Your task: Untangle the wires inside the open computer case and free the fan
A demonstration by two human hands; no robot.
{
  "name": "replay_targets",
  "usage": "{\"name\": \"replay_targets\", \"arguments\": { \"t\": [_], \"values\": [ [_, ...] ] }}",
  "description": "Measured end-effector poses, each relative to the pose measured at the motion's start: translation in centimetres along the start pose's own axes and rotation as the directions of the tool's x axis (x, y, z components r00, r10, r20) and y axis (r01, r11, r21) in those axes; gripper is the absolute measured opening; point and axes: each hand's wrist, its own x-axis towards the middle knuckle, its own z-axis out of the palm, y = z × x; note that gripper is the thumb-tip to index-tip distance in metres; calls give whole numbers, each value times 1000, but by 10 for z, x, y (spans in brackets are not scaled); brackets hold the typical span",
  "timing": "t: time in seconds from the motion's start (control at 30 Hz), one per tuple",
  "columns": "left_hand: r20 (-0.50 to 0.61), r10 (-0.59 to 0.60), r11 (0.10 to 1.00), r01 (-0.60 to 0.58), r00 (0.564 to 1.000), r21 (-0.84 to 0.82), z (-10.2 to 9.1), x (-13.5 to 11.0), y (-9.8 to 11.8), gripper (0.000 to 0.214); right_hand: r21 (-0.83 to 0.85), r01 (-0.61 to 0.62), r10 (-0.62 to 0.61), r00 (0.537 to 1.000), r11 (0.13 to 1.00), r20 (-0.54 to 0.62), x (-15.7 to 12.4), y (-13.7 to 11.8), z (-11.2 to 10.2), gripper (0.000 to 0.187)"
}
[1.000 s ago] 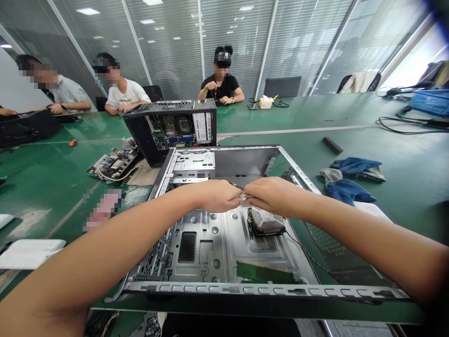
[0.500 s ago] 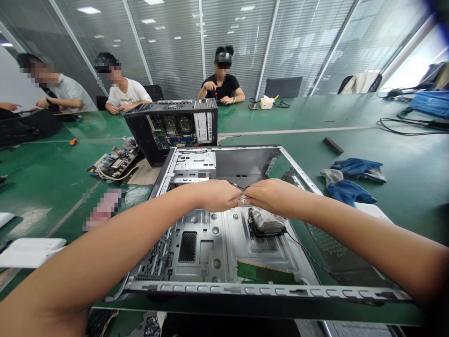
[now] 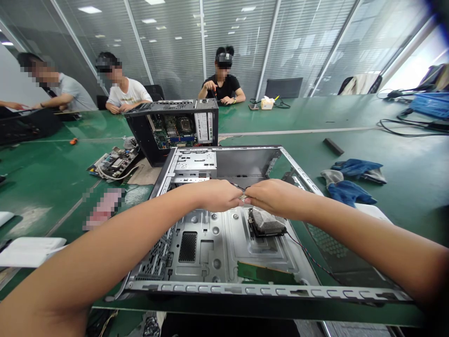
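My left hand and my right hand meet above the middle of an open computer case lying on its side. Both are closed, fingertips pinched together. A bit of something pale and a dark wire-like line show between them, too small to name. Just below my right hand, a silver heatsink with a thin cable rests on the case floor. Near the front rail lies a green circuit-board strip. Drive bays fill the far left corner of the case.
Behind stands a second computer tower with its board exposed. Left of it are a loose motherboard and a pixelated pink item. Blue gloves and a dark block lie at right. Several co-workers sit across the green table.
My hands stay nearly in place, fingertips together. At the far left, a co-worker's hands have shifted a little. The camera view has barely moved.
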Motion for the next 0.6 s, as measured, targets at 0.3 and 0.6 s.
{"name": "replay_targets", "arguments": {
  "t": [0.3,0.6],
  "values": [
    [-8,-17,999,17,1000,34,0,0,0,38,41,-12,10,999,999,32,-1,-3,-3,35],
    [-31,-28,998,29,999,61,0,0,0,49,8,-33,33,999,999,-8,-1,-2,-3,34]
  ]
}}
